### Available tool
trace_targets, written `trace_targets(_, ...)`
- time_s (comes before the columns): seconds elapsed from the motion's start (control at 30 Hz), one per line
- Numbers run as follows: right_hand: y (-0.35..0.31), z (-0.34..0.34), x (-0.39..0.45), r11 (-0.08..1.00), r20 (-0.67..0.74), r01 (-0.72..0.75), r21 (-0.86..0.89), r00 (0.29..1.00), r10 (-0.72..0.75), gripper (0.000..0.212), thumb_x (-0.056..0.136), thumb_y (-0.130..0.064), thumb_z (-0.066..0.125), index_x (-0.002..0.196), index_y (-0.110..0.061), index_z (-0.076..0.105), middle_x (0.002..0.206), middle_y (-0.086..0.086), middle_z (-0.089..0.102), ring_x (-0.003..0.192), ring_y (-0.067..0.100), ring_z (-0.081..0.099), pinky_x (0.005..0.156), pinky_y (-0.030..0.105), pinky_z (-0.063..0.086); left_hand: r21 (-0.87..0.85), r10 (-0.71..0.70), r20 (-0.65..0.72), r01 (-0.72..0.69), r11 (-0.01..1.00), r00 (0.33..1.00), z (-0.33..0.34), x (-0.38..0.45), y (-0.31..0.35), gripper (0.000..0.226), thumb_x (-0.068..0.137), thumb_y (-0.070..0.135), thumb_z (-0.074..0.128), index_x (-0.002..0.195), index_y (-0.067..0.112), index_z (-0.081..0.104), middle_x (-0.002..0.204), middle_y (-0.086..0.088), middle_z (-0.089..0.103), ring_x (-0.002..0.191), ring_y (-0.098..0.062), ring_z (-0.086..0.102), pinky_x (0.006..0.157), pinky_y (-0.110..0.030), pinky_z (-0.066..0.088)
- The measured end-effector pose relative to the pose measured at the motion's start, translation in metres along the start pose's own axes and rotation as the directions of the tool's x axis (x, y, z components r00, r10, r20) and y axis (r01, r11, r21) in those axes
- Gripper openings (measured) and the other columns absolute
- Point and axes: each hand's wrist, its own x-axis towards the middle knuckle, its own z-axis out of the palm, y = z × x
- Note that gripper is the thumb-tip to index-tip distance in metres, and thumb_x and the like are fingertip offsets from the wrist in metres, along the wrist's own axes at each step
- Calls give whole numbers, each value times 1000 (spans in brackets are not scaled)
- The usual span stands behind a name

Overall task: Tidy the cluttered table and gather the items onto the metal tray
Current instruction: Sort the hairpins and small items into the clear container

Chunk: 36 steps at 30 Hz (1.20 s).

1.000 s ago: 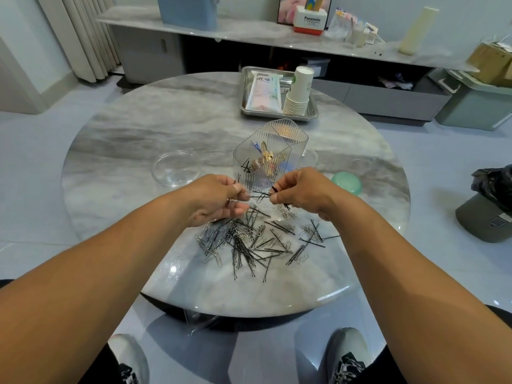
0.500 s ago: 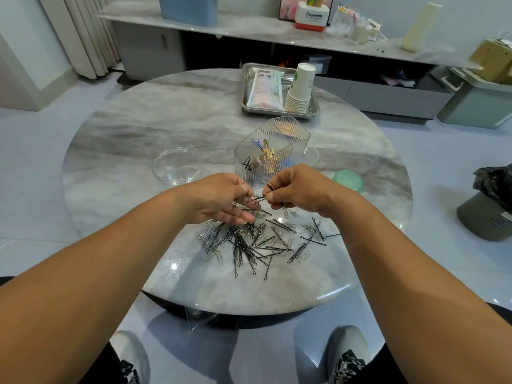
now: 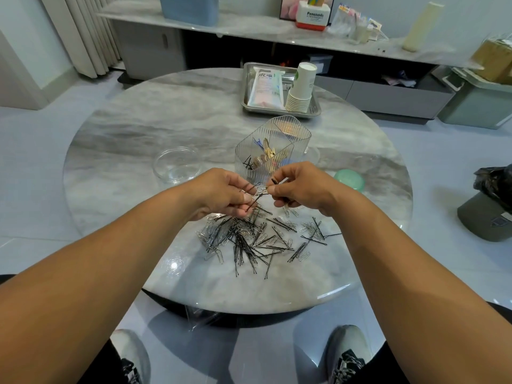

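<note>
Raised slightly off pile [image 3: 257, 239], left hand [image 3: 221, 194] pinching bobby pins [image 3: 253, 202], right hand [image 3: 297, 187] pinching paper clip [image 3: 261, 192]; metal tray [image 3: 315, 110] at 12 o'clock; loose pinch risks scattering.

right hand [image 3: 300, 187] now pinching paper clip [image 3: 261, 191]

Black hairpins and silver paperclips [image 3: 257, 239] heaped on near table; metal tray [image 3: 316, 107] at far edge, holding cups, packet.
</note>
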Motion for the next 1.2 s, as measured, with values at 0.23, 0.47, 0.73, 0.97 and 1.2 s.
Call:
trace_targets(0.23, 2, -5, 1, 999, -47, -17, -46, 999, 15, 3, 92, -11, 74, 92, -12, 71, 76, 4, 72, 63, 10, 70, 51, 17, 49, 105, -20, -72, 27, 994, 997, -4, 3, -4, 6, 100, 4, 60, 104, 5, 64, 95, -17, 76, 71, -21, 75, 57, -27, 61)
trace_targets(0.47, -4, -13, -1, 999, -11, -7, -35, 1000, 7, 3, 94, -13, 72, 92, -13, 70, 74, 1, 72, 61, 8, 68, 54, 18, 51, 158, -3, -91, 17, 987, 996, -5, 2, 1, 4, 107, 14, 47, 106, 11, 50, 95, -15, 76, 69, -24, 75, 53, -28, 58)
trace_targets(0.73, -12, -6, -3, 992, 7, -28, 126, 1000, 28, 6, 99, -17, 67, 93, -18, 65, 74, -1, 75, 61, 7, 66, 53, 18, 50, -189, -75, 58, 85, 978, 995, 10, -7, 8, 7, 108, 14, 44, 103, 11, 48, 102, -11, 78, 97, -30, 75, 72, -38, 63)
trace_targets(0.97, -11, 8, -3, 990, -4, -62, 124, 998, 63, 7, 103, -15, 59, 95, -15, 59, 72, 1, 75, 54, 7, 64, 47, 18, 44, -409, -38, 101, 76, 909, 994, 19, -4, -1, 23, 105, 2, 45, 127, 2, 54, 102, -13, 77, 98, -24, 75, 85, -36, 62)
trace_targets(1.2, -13, 11, -2, 995, 63, -55, 83, 997, 50, 9, 105, -20, 55, 98, -15, 56, 77, 7, 77, 61, 14, 70, 50, 22, 47, -622, -57, 83, 96, 777, 995, 20, -4, 1, 17, 106, 8, 46, 110, 0, 61, 89, -19, 75, 84, -29, 77, 70, -35, 64)
